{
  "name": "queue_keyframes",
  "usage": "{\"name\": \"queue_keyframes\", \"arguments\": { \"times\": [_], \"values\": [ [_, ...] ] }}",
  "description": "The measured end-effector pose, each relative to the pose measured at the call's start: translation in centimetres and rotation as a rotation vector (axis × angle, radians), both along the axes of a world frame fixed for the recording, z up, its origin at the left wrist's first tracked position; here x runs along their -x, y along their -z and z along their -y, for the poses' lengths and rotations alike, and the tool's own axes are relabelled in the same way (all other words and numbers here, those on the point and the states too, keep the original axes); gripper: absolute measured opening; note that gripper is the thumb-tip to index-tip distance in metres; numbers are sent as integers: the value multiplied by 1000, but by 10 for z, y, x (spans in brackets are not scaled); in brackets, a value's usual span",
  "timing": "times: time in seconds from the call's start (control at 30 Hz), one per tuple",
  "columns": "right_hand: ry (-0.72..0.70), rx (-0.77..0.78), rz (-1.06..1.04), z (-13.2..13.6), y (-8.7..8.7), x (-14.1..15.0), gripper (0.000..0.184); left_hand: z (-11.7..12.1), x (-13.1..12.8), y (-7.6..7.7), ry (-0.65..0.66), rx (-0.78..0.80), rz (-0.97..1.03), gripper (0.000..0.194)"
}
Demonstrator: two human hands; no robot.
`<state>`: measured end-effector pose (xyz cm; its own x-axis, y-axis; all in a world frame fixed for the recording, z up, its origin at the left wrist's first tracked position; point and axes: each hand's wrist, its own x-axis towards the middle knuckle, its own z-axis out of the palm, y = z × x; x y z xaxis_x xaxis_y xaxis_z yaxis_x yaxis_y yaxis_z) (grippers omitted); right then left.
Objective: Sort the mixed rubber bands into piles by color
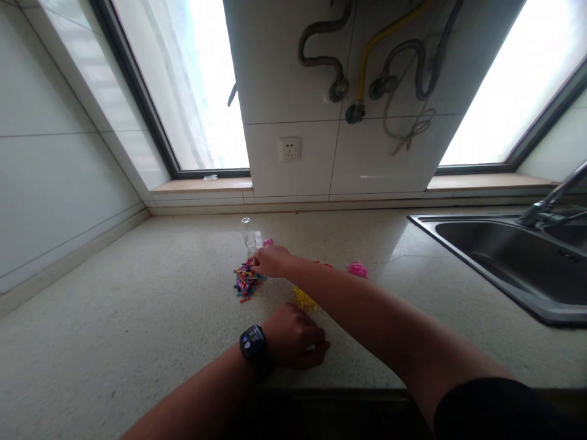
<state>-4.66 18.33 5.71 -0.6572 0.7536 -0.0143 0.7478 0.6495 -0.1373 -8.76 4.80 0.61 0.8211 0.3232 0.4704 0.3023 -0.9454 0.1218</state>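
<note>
A pile of small mixed-colour pieces (247, 280), too small to name, lies on the counter left of centre. Over its upper right edge my right hand (273, 261) reaches with fingertips pinched together; whatever they hold is hidden. Nearer the front edge, my left hand (298, 336), with a black watch (254, 343) on its wrist, rests loosely curled with thumb and fingers meeting and nothing visible in them. Just beyond it sits a heap of yellow pieces (304, 299), partly covered by my right forearm. A clear bottle-shaped container (246, 231) stands behind the mixed pile.
Pink pieces (358, 269) form a heap right of my forearm, and another pink bit (268, 242) shows behind my right hand. Some red pieces peek over the forearm. A steel sink (495, 256) is set into the counter (137, 318) at right. Behind stands a tiled wall with a socket (290, 149).
</note>
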Motion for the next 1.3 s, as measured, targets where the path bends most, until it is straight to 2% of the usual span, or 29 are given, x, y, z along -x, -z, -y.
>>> {"name": "queue_keyframes", "arguments": {
  "times": [0.13,0.3,0.47,0.67,0.87,1.1,1.3],
  "values": [
    [5,4,-41,0,0,-3,33,0,0,0,-15,-2,-11,27],
    [70,22,-39,0,1,-5,42,0,0,-1,-2,-1,-8,27],
    [65,13,-38,2,1,-1,36,0,0,-3,-7,-5,5,28],
    [80,36,-36,5,-1,3,48,1,0,-3,-17,5,-12,30],
    [62,52,-58,9,2,5,39,0,0,-2,-21,-1,-14,30],
    [151,49,-105,3,7,-1,40,0,-1,-2,-24,26,-29,29],
    [45,36,-135,-2,10,-7,33,0,0,-1,-19,12,-25,31]
  ]
}}
